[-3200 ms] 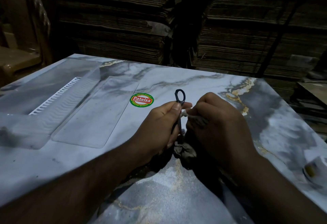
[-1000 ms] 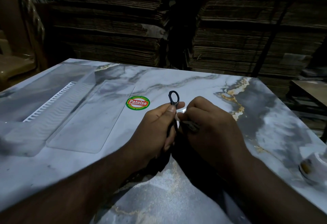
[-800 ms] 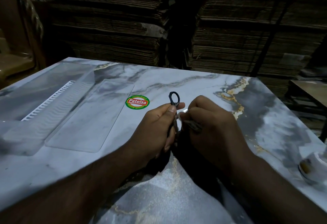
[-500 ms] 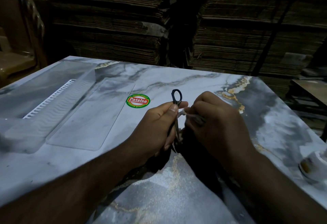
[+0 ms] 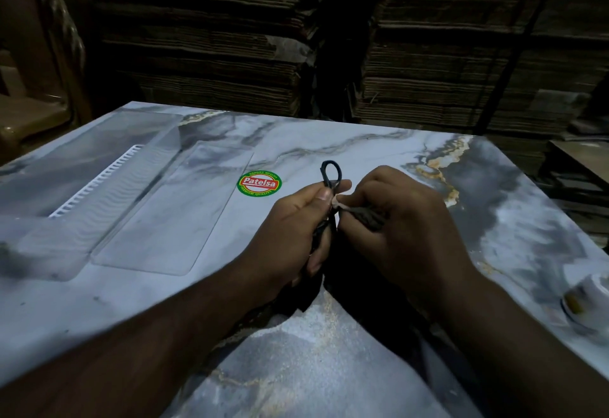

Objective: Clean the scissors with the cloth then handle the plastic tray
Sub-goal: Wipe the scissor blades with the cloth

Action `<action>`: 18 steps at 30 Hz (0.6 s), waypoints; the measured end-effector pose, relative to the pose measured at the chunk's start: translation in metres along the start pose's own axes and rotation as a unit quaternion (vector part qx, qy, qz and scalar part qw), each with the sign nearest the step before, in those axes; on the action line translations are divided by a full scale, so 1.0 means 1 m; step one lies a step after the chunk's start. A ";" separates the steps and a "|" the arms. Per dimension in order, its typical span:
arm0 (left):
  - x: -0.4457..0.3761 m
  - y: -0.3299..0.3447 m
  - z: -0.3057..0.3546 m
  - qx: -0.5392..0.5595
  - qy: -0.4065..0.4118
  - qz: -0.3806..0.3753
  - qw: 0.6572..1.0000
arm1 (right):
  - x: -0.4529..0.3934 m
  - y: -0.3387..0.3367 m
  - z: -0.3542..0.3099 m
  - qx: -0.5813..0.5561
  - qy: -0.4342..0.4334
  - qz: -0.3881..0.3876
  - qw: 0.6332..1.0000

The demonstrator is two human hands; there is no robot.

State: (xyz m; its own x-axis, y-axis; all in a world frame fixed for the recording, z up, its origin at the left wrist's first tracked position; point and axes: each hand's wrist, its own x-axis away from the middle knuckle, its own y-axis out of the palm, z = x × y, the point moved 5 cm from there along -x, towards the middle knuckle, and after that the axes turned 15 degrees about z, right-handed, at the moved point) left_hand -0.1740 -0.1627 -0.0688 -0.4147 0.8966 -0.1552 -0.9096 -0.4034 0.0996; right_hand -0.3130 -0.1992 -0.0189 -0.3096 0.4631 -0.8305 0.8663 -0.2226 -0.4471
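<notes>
Small black scissors (image 5: 330,173) stand upright in my left hand (image 5: 293,223), one handle loop sticking out above my thumb; the blades are hidden inside my fist. My right hand (image 5: 398,219) pinches a dark, dirty cloth (image 5: 364,214) against the scissors just below the loop. Both hands meet over the middle of the marble-patterned table (image 5: 329,368). A clear plastic tray (image 5: 99,186) with a white ribbed strip lies at the table's left, with a flat clear plastic sheet (image 5: 178,210) beside it.
A round green and red sticker (image 5: 259,184) marks the table just left of my hands. A roll of tape (image 5: 583,302) sits at the right edge. Stacks of flattened cardboard (image 5: 214,38) fill the dim background, and a brown chair (image 5: 19,71) stands at far left.
My right hand has rubbed the cloth in small strokes along the scissors while my left hand keeps them upright. The tray and sheet have stayed put.
</notes>
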 end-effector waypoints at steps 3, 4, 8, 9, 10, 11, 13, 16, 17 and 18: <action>0.000 0.001 0.000 -0.009 0.003 -0.007 1.000 | 0.000 -0.001 0.005 -0.004 0.017 -0.006 1.000; 0.000 0.000 -0.001 -0.010 0.001 -0.007 1.000 | -0.001 0.000 0.007 0.008 0.020 -0.008 1.000; -0.003 -0.001 -0.005 0.001 -0.010 -0.006 1.000 | -0.003 -0.003 0.023 0.094 0.039 -0.003 0.995; -0.003 -0.001 -0.005 0.005 -0.011 -0.005 1.000 | -0.002 -0.005 0.026 0.109 0.043 0.000 0.993; -0.002 -0.001 -0.005 0.006 -0.012 -0.002 1.000 | -0.001 -0.007 0.029 0.114 0.051 0.006 0.992; -0.002 -0.002 -0.005 0.003 -0.015 0.003 1.000 | 0.000 -0.010 0.031 0.109 0.059 0.017 0.992; -0.004 -0.001 -0.007 -0.005 -0.022 0.013 1.000 | 0.000 -0.015 0.027 0.082 0.064 0.051 0.993; -0.003 0.000 -0.005 0.011 -0.026 0.020 0.999 | 0.000 -0.007 0.007 0.019 0.028 0.037 0.999; -0.003 0.000 -0.003 0.018 -0.024 0.019 0.999 | 0.002 -0.001 0.001 0.002 0.011 0.014 1.000; -0.002 0.000 -0.002 0.025 -0.021 0.017 0.999 | 0.004 0.004 -0.003 -0.009 -0.001 -0.003 1.000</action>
State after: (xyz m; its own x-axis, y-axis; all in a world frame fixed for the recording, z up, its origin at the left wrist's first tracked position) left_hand -0.1730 -0.1646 -0.0703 -0.4421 0.8903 -0.1094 -0.8924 -0.4242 0.1538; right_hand -0.3098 -0.1957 -0.0229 -0.3158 0.4634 -0.8280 0.8712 -0.2041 -0.4465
